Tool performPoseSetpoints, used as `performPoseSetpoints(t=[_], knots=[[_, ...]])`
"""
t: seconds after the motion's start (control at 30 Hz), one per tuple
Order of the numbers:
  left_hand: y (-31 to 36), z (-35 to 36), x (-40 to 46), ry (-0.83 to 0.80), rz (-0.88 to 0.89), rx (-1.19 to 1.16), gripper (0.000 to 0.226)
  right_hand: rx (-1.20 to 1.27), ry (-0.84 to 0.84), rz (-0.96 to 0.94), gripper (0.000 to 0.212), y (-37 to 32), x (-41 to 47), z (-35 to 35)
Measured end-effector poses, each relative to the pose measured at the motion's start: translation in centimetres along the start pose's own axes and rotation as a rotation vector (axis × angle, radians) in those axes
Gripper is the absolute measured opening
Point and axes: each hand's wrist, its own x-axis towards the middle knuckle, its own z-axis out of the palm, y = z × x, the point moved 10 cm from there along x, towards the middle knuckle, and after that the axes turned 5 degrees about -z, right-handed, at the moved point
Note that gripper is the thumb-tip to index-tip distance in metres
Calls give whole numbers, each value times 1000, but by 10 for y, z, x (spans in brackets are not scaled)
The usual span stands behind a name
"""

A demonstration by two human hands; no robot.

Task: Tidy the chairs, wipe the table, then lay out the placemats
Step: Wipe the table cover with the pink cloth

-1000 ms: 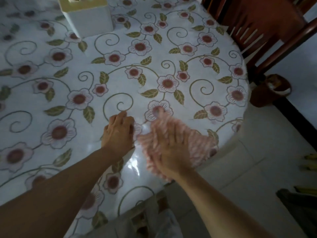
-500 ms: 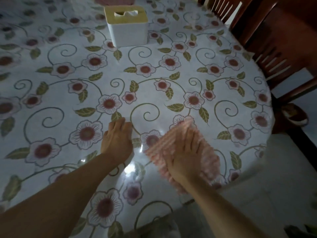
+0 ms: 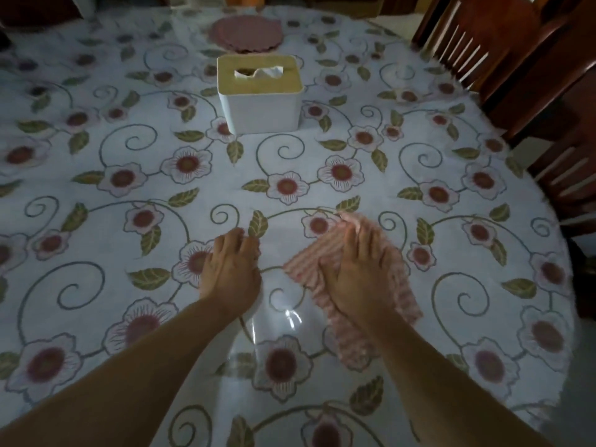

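The round table (image 3: 96, 253) wears a glossy white cover printed with flowers and leaves. My right hand (image 3: 358, 272) lies flat with straight fingers on a pink striped cloth (image 3: 309, 262), pressing it onto the table near the front middle. My left hand (image 3: 230, 269) rests palm down on the bare cover just left of the cloth, fingers straight. A stack of round pink placemats (image 3: 245, 33) sits at the table's far side.
A white tissue box (image 3: 259, 95) with a tan lid stands in the middle of the table, in front of the placemats. Dark wooden chairs (image 3: 516, 59) stand close against the table's right edge.
Both hands and the cloth have slid away from the near right edge toward the table's middle. The view has tilted up, bringing the tissue box and placemats into sight.
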Motion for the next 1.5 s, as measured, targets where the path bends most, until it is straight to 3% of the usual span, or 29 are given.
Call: performPoseSetpoints(t=[0.17,0.27,0.4,0.5,0.6,0.77,0.93,1.0,1.07,1.17,1.23,1.3,1.4,1.5], knots=[[7,-2,45,2,-87,-37,44,61,-97,-632,67,-88,11,21],[9,-8,71,40,-136,-55,41,-4,-5,-568,72,-67,74,7],[11,-14,102,101,-203,-64,46,43,-21,-297,66,-32,169,0],[13,-14,121,127,-249,-66,33,31,-19,-471,66,-60,182,3],[18,-10,134,127,-267,-46,37,33,-53,-660,72,-69,189,6],[30,-8,150,143,-316,-81,41,71,10,-418,74,13,236,-16],[67,3,159,120,-217,-82,42,83,66,147,78,189,247,-35],[84,10,160,88,-172,-67,46,55,47,270,79,213,234,-35],[97,15,160,74,-146,-47,45,56,53,141,73,186,222,-33],[114,22,158,55,-128,-49,44,27,6,-370,62,102,182,-20],[130,30,153,24,-76,-30,51,27,-20,-486,66,92,160,-17],[150,36,146,1,-4,-45,59,26,19,-314,74,133,159,-26],[176,40,135,16,88,-56,59,-27,188,113,74,239,142,-48],[192,51,124,-19,139,-28,51,19,129,387,76,319,105,-41]])
